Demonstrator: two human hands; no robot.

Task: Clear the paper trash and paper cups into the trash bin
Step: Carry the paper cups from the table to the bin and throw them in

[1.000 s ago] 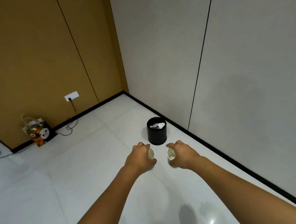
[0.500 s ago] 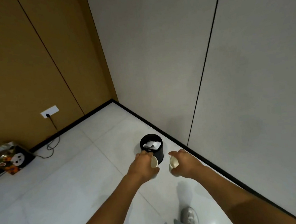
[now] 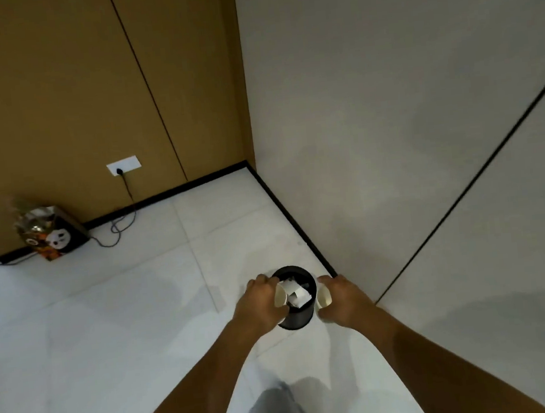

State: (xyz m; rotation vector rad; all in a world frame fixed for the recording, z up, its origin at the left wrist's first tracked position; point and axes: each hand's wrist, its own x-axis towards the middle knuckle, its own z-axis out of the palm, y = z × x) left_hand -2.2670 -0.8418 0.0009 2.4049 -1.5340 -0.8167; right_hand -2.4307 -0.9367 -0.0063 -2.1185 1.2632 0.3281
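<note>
A small black round trash bin (image 3: 297, 319) stands on the white tile floor close to the grey wall, with crumpled white paper (image 3: 297, 293) inside it. My left hand (image 3: 260, 304) grips a white paper cup (image 3: 280, 296) on its side, its mouth over the bin's left rim. My right hand (image 3: 345, 299) grips a second white paper cup (image 3: 324, 297) just past the bin's right rim, mouth turned toward the bin. Both hands hover directly above the bin.
The grey wall (image 3: 393, 161) with a black baseboard (image 3: 290, 214) runs along the right. A patterned gift bag (image 3: 50, 232) sits by the brown wall at left, beside a cable (image 3: 123, 227) plugged into a wall socket (image 3: 123, 165). My trouser leg (image 3: 277, 412) shows below.
I have walked closer to the bin. Both hands with their cups have moved from in front of the bin to right over its rim.
</note>
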